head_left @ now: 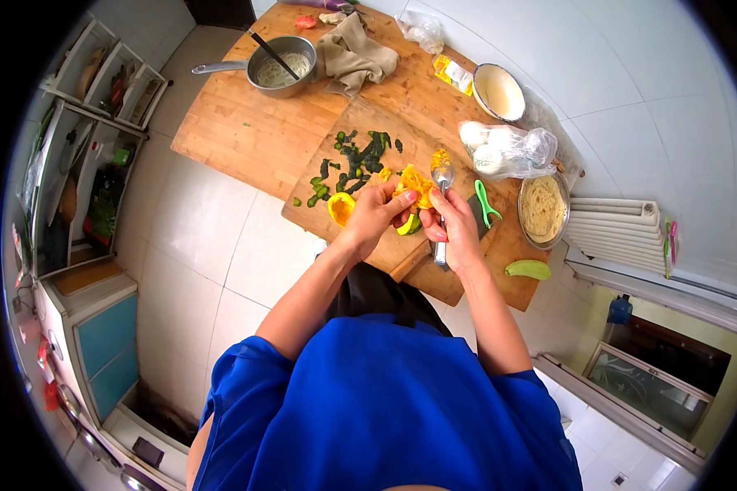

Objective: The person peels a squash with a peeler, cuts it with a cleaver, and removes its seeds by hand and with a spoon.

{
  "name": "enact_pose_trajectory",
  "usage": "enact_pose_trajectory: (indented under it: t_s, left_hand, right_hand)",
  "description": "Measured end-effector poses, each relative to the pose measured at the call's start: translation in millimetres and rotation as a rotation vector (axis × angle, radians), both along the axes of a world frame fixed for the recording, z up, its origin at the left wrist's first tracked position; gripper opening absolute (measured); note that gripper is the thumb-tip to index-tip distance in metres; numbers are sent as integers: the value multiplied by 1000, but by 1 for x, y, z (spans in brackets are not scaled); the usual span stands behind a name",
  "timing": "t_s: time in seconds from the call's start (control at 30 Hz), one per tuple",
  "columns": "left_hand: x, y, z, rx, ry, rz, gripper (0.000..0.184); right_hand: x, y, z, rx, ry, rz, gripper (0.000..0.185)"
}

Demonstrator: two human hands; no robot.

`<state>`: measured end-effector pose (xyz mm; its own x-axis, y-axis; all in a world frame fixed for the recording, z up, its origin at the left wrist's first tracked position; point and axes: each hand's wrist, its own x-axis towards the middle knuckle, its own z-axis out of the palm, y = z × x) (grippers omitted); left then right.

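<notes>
Over the cutting board (336,147), my left hand (370,214) is closed, pinching a clump of stringy orange pumpkin pulp (416,183). Against the other side of the pulp press the fingertips of my right hand (457,227). A metal spoon (443,174) passes through my right hand's fingers, its bowl pointing away with orange bits at its tip. Just left of my left hand lies a hollowed yellow pumpkin piece (341,208). Another piece with green skin (409,224) sits below my fingers, partly hidden. Dark green peelings (359,159) are scattered on the board.
A green peeler (485,203) and a pale green squash (528,269) lie to the right. Farther along are a bowl of dough (543,210), a plastic bag (508,149) and a white bowl (499,92). A saucepan (280,88) and a cloth (356,53) stand at the back left.
</notes>
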<state>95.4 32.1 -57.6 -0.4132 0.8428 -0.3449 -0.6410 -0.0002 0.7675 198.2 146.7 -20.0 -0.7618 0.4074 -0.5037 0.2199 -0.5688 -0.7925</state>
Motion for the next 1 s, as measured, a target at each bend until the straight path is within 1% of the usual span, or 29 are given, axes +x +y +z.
enact_pose_trajectory:
  t_s: [0.03, 0.1, 0.13, 0.17, 0.2, 0.27, 0.3, 0.37, 0.5, 0.7, 0.77, 0.8, 0.83, 0.87, 0.9, 0.93, 0.97, 1.0]
  left_hand:
    - [-1, 0, 0, 1, -1, 1, 16]
    - [-3, -2, 3, -3, -113, -33, 18]
    - [-5, -3, 2, -3, -114, -32, 18]
    - [-8, -3, 1, 22, -199, -60, 18]
    - [-10, -4, 0, 46, -285, -90, 19]
    - [-12, -5, 1, 55, -334, -104, 19]
    - [-12, -6, 1, 63, -383, -120, 20]
    - [-13, -7, 2, 76, -408, -131, 20]
    - [-13, -6, 3, 108, -480, -155, 19]
    - [-13, -7, 8, 158, -436, -173, 17]
    - [-12, -7, 13, 146, -404, -157, 17]
    - [-12, -7, 14, 133, -372, -141, 17]
    - [-11, -7, 14, 133, -372, -141, 17]
    - [-10, -6, 13, 113, -316, -127, 17]
    - [-9, -6, 11, 94, -260, -113, 17]
    - [-8, -5, 10, 94, -259, -113, 17]
    - [-8, -4, 8, 60, -196, -131, 17]
    - [-8, -4, 8, 27, -132, -149, 16]
  right_hand:
    - [0, 1, 3, -36, -12, 17, 18]
    - [1, 5, 5, -72, -24, 36, 17]
    - [1, 8, 5, -132, -25, 55, 17]
    - [2, 11, 5, -192, -25, 74, 16]
    - [3, 13, 5, -192, -25, 75, 16]
    - [6, 18, 5, -330, -8, 113, 17]
    - [7, 21, 2, -330, -7, 115, 17]
    - [11, 25, -5, -505, 51, 130, 19]
    - [14, 26, -10, -580, 99, 150, 22]
    - [18, 23, -11, -644, 180, 171, 24]
    - [18, 20, -9, -511, 135, 170, 27]
    - [16, 18, -6, -511, 135, 170, 27]
    - [14, 14, -2, -389, 72, 111, 26]
    - [11, 11, 2, -267, 9, 51, 27]
    - [8, 8, 5, -267, 10, 51, 27]
    - [4, 6, 8, -129, -19, 45, 25]
    - [2, 5, 9, 9, -48, 39, 24]
    - [2, 5, 8, 9, -48, 39, 24]
